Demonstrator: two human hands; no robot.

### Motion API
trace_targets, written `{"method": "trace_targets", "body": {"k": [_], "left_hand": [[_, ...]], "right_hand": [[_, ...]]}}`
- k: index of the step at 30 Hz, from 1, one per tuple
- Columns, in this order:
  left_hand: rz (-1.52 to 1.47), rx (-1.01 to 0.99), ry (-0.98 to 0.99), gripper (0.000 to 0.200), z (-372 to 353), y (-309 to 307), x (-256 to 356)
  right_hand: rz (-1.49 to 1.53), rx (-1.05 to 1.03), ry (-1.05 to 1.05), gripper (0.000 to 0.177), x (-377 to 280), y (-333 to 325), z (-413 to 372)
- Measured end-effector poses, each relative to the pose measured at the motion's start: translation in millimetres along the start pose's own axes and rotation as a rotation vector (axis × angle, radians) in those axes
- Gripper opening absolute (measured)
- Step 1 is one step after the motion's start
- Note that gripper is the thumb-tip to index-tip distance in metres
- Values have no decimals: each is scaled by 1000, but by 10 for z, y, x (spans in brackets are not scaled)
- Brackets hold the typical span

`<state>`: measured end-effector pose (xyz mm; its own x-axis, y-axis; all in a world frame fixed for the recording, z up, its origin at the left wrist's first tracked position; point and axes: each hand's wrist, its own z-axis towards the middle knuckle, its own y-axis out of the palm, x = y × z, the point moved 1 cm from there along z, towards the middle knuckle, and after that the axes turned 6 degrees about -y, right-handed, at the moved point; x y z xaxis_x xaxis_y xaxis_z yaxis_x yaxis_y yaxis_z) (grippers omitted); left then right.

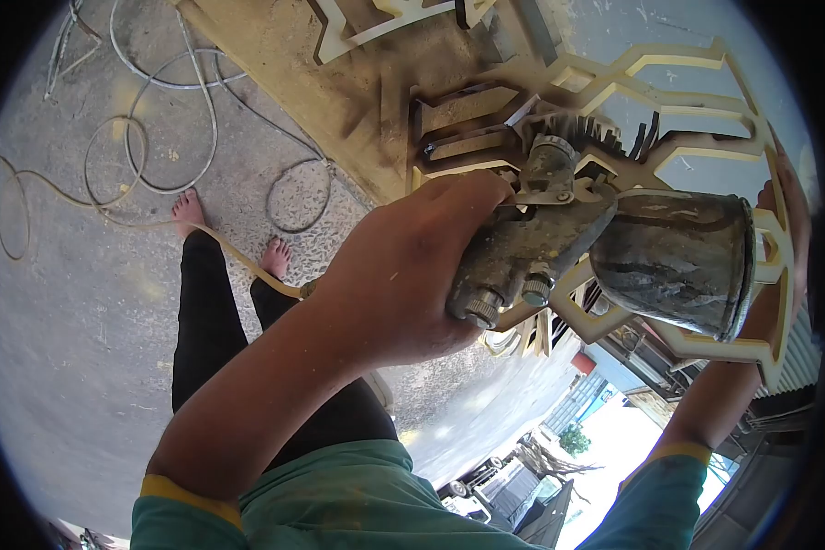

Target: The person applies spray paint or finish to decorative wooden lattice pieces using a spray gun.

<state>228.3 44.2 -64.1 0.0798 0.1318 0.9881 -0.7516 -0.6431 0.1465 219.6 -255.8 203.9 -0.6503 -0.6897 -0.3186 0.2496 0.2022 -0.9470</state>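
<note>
A thin hose (247,262) runs off the floor to the left hand (399,266), which is closed in a full fist around the handle of a spray gun (527,252), held up in front of the body. The gun looks like solid metal, likely heavy and pulled toward its cup (674,261); paint residue could make it slick, so the handle is the sensible hold. Its trigger and most of the handle are covered by the fist, and where the nozzle points is hard to make out. Beyond the cup, a pale lattice frame (729,349) seems stiff and fairly light, with slim bars that might crack, best held by its outer edge. There the right hand (795,215) is curled around it, its palm mostly hidden and stretched at the dark border.
</note>
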Motion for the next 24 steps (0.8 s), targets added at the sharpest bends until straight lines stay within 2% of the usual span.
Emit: {"method": "trace_targets", "body": {"k": [6, 11, 16, 20, 24], "left_hand": [[19, -39, -59, 58, 15, -10, 54], [13, -90, -130, 56, -5, -8, 49], [-36, -74, -89, 57, 33, 7, 107], [-21, -91, -87, 58, 73, -19, 177], [-18, -75, -73, 59, 56, 3, 236]], "right_hand": [[-16, 59, 41, 53, -91, 92, -69], [40, -80, 53, 52, -43, -40, 3], [26, 86, 75, 49, -164, 121, -132], [18, -119, 57, 44, -137, -33, -145], [78, -34, 73, 44, -207, 79, -248]]}}
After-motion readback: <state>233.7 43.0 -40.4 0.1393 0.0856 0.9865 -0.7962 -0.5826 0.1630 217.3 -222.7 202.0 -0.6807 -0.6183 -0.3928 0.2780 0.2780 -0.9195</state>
